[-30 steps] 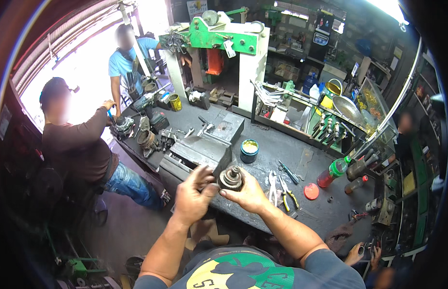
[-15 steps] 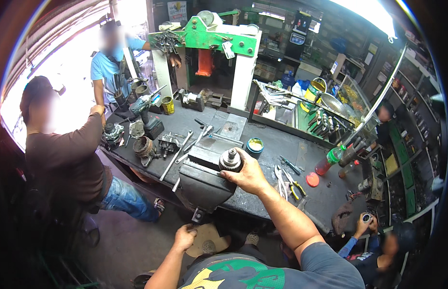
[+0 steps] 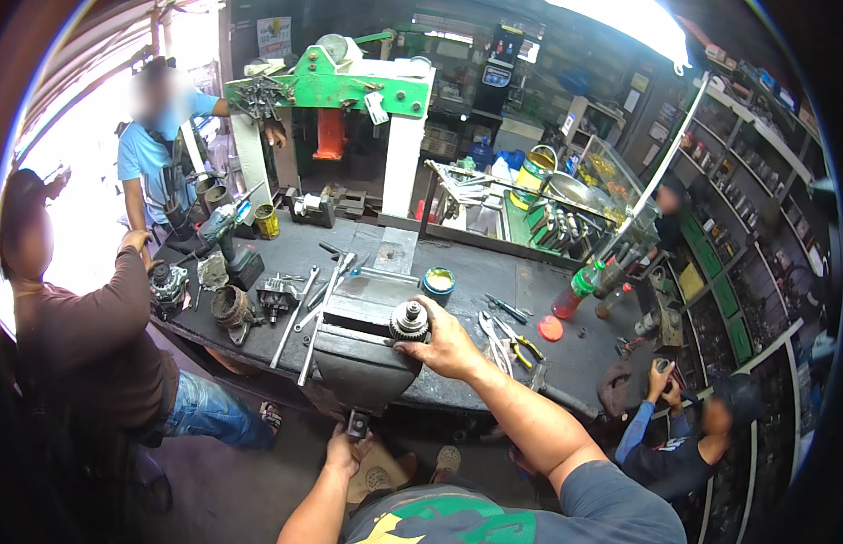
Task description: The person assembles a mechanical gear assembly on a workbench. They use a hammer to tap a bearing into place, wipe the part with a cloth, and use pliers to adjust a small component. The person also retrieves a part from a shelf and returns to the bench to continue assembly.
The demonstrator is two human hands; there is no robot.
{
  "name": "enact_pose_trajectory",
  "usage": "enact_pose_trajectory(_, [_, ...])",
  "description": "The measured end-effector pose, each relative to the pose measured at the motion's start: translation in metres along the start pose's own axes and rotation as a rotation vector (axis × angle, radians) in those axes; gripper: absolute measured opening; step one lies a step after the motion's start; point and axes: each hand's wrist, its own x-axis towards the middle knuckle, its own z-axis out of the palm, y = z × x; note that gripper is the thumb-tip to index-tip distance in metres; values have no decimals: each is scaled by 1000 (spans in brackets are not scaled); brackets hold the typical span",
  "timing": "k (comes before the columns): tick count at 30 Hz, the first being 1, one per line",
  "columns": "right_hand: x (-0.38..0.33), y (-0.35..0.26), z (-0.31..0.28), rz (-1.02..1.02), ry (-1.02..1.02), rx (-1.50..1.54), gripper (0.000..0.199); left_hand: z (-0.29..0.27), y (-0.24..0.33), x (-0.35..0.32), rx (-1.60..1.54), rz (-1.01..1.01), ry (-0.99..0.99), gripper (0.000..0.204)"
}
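A toothed steel gear on a short shaft (image 3: 409,321) stands upright at the jaws of a bench vise (image 3: 367,354). My right hand (image 3: 450,343) is closed round the gear's right side, thumb toward the front jaw. Below the bench edge, my left hand (image 3: 347,453) is wrapped about the vise's screw end (image 3: 357,423); part of its grip is hidden. An open tin of yellowish grease (image 3: 438,282) stands just behind my right hand. Left of the vise lie a long steel rod (image 3: 308,355) and a wrench (image 3: 291,325).
Pliers (image 3: 521,344), a red lid (image 3: 550,328) and a bottle of red liquid (image 3: 577,287) are on the right. A cordless impact wrench (image 3: 231,245) and metal housings (image 3: 229,310) sit left. A green press frame (image 3: 349,83) rises behind. People stand left and crouch lower right.
The view has shifted, so the bench appears farther left and lower. My left hand has come up against the vise's screw end. My right hand still holds the gear.
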Motion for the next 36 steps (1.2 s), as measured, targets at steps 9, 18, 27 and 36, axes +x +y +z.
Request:
enact_pose_trajectory(9, [5,1,4,-47,-46,-129,97,-47,70,2,-572,483,117,54])
enact_pose_trajectory(18, [8,9,-4,-77,-110,-94,99,73,115,-148,-9,949,-415,85])
enact_pose_trajectory(27, [11,-3,-25,-34,-249,88,88,51,163,-114,302,791,68,24])
enact_pose_trajectory(36, [23,12,-21,-29,-337,224,73,40,199,-110,199,843,150,19])
